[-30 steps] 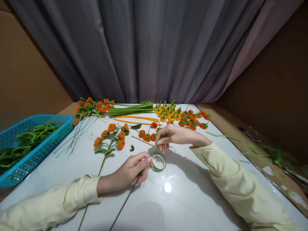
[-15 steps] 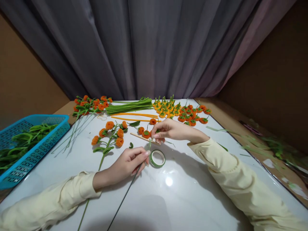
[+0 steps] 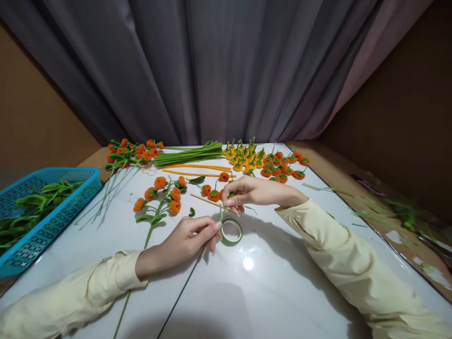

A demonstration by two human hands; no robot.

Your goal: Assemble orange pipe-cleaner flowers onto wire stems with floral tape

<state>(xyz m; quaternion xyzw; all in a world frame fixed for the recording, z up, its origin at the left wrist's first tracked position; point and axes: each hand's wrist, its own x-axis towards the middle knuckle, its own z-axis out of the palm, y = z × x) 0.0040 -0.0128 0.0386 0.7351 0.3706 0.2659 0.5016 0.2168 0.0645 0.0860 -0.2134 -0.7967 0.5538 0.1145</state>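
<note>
My left hand (image 3: 192, 238) pinches a thin dark wire stem (image 3: 178, 301), which slants down toward the bottom edge. A pale green strip (image 3: 221, 213), which looks like floral tape, runs from its fingertips up to my right hand (image 3: 252, 192). That hand's thumb and fingers are closed on the strip's upper end. A roll of green tape (image 3: 231, 242) sits on the table by my left fingertips. Beyond the right fingers are a wooden stick (image 3: 205, 199) and small orange fuzzy flowers (image 3: 213, 195). An orange flower spray (image 3: 160, 207) is left of my hands.
A blue basket (image 3: 52, 235) of green leaves stands at left. Along the back of the white table (image 3: 282, 292) are a bundle of green stems (image 3: 190, 154), orange strips (image 3: 197, 174), yellow flower heads (image 3: 243, 157) and orange flower heads (image 3: 282, 167). Green scraps (image 3: 409, 216) lie at right.
Both hands stay nearly in place, with the strip still stretched between them. The left fingers have shifted slightly, and the view has moved a little.
</note>
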